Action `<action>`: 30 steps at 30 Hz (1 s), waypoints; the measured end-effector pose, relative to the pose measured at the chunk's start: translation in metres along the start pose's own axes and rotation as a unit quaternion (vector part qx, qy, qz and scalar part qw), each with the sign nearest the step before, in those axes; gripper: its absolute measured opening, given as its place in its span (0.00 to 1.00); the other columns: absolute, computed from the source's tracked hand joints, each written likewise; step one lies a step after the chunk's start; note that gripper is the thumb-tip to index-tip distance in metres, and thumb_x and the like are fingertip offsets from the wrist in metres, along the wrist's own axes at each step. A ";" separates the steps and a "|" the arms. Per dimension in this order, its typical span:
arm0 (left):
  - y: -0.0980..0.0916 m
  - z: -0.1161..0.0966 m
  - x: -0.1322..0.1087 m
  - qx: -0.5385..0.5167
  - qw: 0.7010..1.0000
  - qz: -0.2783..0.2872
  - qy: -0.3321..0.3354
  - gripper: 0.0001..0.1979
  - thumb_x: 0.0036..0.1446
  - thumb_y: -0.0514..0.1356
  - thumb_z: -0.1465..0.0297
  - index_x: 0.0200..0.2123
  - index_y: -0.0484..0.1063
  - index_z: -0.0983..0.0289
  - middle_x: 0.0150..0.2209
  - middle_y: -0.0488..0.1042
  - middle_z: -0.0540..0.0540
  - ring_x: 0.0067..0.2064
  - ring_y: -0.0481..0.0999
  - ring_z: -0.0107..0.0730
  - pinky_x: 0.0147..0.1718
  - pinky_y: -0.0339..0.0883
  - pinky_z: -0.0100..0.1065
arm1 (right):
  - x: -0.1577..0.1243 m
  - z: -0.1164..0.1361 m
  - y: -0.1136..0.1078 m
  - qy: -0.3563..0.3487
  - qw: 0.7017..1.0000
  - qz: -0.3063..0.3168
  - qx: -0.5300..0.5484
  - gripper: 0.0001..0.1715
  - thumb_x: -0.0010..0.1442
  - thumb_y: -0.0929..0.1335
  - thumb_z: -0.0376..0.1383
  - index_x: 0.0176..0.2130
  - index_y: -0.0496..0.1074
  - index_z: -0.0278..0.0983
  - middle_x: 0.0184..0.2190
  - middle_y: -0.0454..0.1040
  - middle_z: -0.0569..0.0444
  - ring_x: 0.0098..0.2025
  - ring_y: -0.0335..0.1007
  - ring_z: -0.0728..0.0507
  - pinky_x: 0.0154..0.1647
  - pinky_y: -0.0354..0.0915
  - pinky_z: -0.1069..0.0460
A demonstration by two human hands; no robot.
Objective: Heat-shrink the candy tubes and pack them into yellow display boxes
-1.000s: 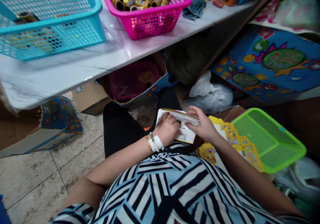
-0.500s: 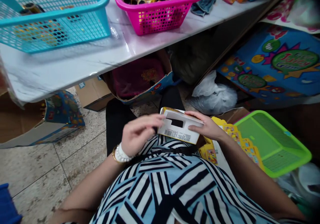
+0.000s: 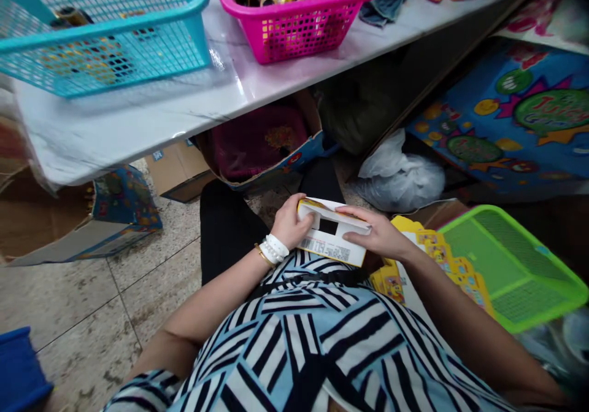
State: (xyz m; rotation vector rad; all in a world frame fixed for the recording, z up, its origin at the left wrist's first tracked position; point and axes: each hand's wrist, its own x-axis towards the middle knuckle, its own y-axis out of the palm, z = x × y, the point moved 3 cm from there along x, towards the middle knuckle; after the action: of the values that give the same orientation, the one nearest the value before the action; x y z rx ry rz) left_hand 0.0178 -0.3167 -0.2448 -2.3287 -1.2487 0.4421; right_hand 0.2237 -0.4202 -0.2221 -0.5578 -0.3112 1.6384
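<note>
White card box (image 3: 332,249) held over lap, between both hands, cut-out window up, barcode toward near edge. Left hand (image 3: 289,223) grips its left end, fingers together over the top. Right hand (image 3: 377,235) pinches right end, fingers pressed flat on top. Yellow cards (image 3: 442,255) and green basket (image 3: 510,268) lie just right. Pink basket (image 3: 306,37) and blue basket (image 3: 138,62) stand on far table (image 3: 138,132).
</note>
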 end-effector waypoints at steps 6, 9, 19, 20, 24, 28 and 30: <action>0.002 -0.003 -0.008 0.015 0.999 -0.003 0.045 0.28 0.56 0.61 0.64 0.58 0.61 0.66 0.56 0.69 0.64 0.58 0.70 0.45 0.58 0.65 0.49 | -0.001 -0.006 -0.006 0.019 0.996 0.056 0.072 0.47 0.53 0.70 0.58 0.65 0.61 0.43 0.64 0.64 0.47 0.61 0.65 0.34 0.60 0.64 0.39; -0.001 -0.002 -0.013 -0.010 0.997 0.029 0.067 0.33 0.56 0.61 0.60 0.61 0.57 0.66 0.59 0.66 0.67 0.60 0.68 0.46 0.58 0.65 0.49 | -0.002 -0.005 -0.014 0.001 0.988 0.080 0.132 0.55 0.52 0.58 0.71 0.65 0.63 0.41 0.67 0.59 0.47 0.66 0.57 0.32 0.65 0.57 0.38; 0.007 0.003 -0.007 -0.024 0.994 0.089 0.055 0.36 0.51 0.57 0.70 0.63 0.54 0.67 0.59 0.67 0.66 0.57 0.70 0.46 0.57 0.66 0.48 | 0.009 0.030 -0.021 0.028 0.978 0.067 -0.195 0.47 0.47 0.75 0.52 0.64 0.64 0.50 0.53 0.76 0.52 0.49 0.75 0.32 0.56 0.66 0.35; 0.007 0.002 -0.006 -0.032 0.994 0.095 0.054 0.37 0.50 0.57 0.70 0.64 0.53 0.67 0.58 0.68 0.65 0.57 0.71 0.45 0.57 0.67 0.48 | 0.011 0.032 -0.020 0.032 0.975 0.068 -0.208 0.49 0.47 0.75 0.50 0.64 0.63 0.49 0.52 0.77 0.53 0.46 0.76 0.34 0.51 0.69 0.38; 0.007 0.004 -0.006 -0.048 0.990 0.124 0.051 0.41 0.52 0.57 0.68 0.67 0.47 0.69 0.59 0.67 0.66 0.57 0.71 0.46 0.56 0.67 0.46 | 0.017 0.030 -0.013 0.050 0.975 0.073 -0.203 0.47 0.48 0.74 0.47 0.64 0.64 0.45 0.50 0.78 0.54 0.42 0.78 0.37 0.43 0.72 0.46; 0.003 0.008 -0.012 -0.021 0.994 0.060 0.090 0.43 0.51 0.60 0.63 0.65 0.47 0.72 0.62 0.60 0.72 0.62 0.64 0.51 0.59 0.63 0.50 | 0.022 0.024 -0.013 0.053 0.979 0.080 -0.179 0.42 0.51 0.73 0.46 0.63 0.65 0.46 0.51 0.78 0.57 0.45 0.77 0.39 0.46 0.71 0.47; -0.005 0.003 -0.018 0.006 0.991 -0.026 0.135 0.36 0.49 0.63 0.63 0.59 0.56 0.70 0.58 0.63 0.70 0.61 0.63 0.51 0.59 0.62 0.52 | 0.023 0.021 -0.015 0.058 0.980 0.085 -0.172 0.41 0.52 0.72 0.47 0.63 0.65 0.46 0.51 0.77 0.58 0.46 0.77 0.40 0.47 0.71 0.48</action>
State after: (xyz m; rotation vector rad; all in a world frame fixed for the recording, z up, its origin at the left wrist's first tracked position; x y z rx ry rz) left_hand 0.0031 -0.3287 -0.2434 -2.2504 -1.1687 0.1106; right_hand 0.2241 -0.3927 -0.2009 -0.9613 -0.4755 1.7179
